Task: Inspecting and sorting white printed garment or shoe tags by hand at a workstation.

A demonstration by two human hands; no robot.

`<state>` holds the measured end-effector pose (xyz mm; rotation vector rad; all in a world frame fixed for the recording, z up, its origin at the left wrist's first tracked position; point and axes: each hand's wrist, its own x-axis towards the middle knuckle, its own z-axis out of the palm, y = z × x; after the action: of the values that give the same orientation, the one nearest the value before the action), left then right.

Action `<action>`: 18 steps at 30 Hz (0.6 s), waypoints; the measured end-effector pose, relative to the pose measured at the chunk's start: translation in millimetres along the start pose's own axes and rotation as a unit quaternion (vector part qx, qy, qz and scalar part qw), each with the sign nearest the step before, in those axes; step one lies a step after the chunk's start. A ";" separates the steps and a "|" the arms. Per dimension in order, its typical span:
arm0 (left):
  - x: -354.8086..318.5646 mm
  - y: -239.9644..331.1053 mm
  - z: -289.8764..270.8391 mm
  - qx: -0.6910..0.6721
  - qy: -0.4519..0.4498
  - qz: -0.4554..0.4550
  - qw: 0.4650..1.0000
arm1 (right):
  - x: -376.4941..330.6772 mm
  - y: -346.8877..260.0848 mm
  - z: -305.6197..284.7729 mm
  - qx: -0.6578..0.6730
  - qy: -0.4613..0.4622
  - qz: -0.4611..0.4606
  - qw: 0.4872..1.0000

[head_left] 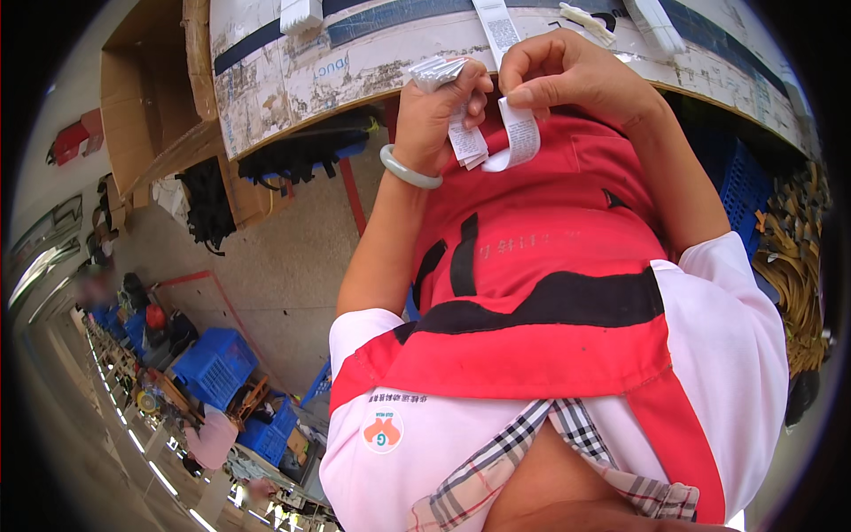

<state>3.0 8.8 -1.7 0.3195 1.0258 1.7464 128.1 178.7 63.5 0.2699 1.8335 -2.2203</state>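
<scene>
My left hand point(446, 111) is closed around a folded stack of white printed labels point(467, 142), whose ends stick out above and below the fist. A pale bangle circles that wrist. My right hand point(572, 75) pinches a white printed label strip point(523, 140) between thumb and fingers. The strip hangs down in a curl toward the stack in my left hand, in front of the red apron point(567, 213). Beyond my right fingers, another long printed label strip point(498, 31) lies across the table edge.
The worn, taped tabletop point(355, 66) carries white label bundles point(656, 27) and a small pale bunch point(587, 22). An open cardboard box point(151, 97) stands at the left. Blue crates point(215, 365) and a person in pink point(211, 439) are farther off. Brown strips point(793, 266) hang at the right.
</scene>
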 end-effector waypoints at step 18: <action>7.2 -3.3 -1.5 -0.039 -0.081 -0.077 0.993 | 59.4 40.6 -43.9 -0.385 0.378 -0.223 0.812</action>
<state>1.1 14.7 -6.9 0.3178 0.8422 1.5892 83.3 210.2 -0.6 0.6703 3.3413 -1.4157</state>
